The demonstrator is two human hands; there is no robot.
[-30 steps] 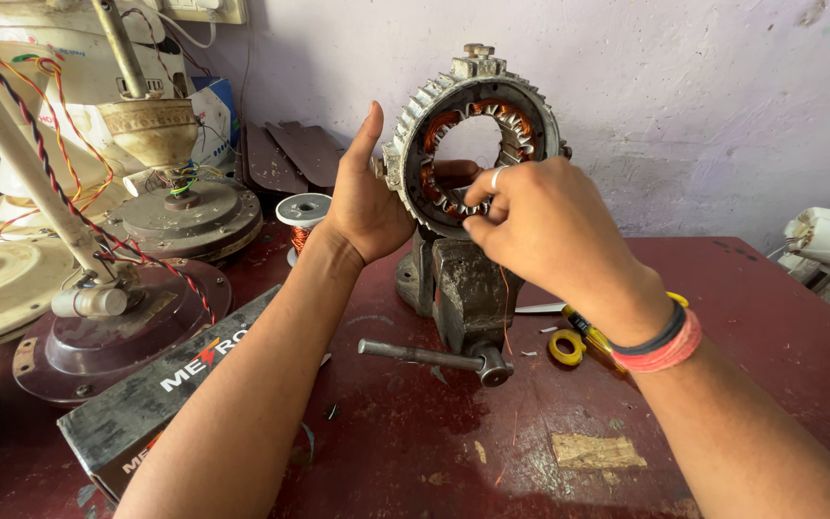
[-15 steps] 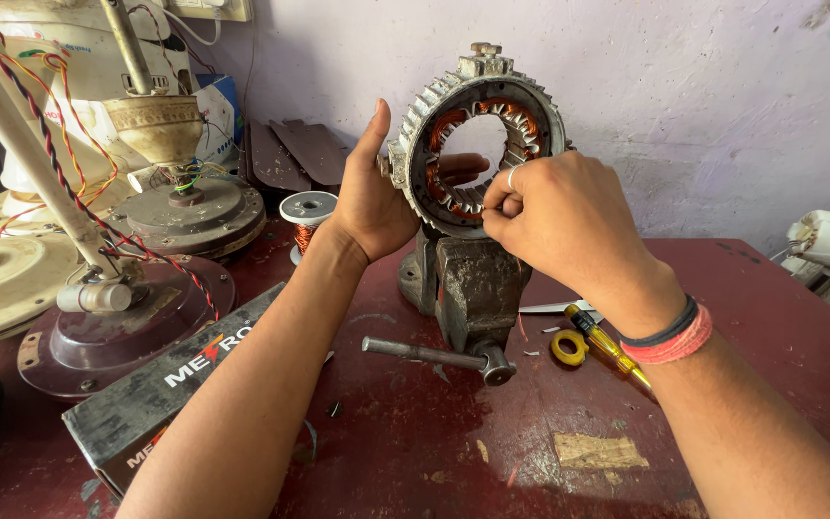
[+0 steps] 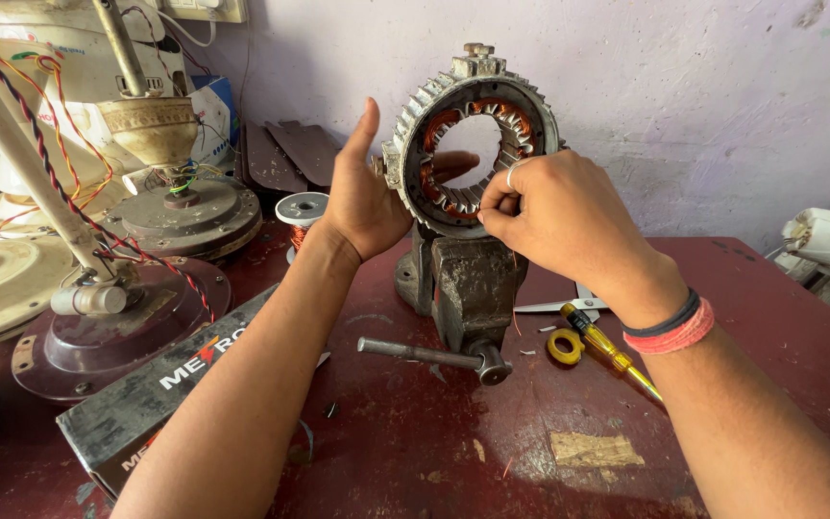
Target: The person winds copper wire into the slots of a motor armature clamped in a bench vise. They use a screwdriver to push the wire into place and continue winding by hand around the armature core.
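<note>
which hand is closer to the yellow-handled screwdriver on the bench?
Right. The right hand is up at the stator ring, its wrist passing just above the screwdriver. The left hand is on the ring's far side, across the vise from the tool.

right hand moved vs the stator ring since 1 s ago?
Yes, slightly. The right hand has slid rightward and a little down across the stator ring clamped in the vise, uncovering more of the ring's opening; its fingers now pinch at the lower right inner edge.
</note>
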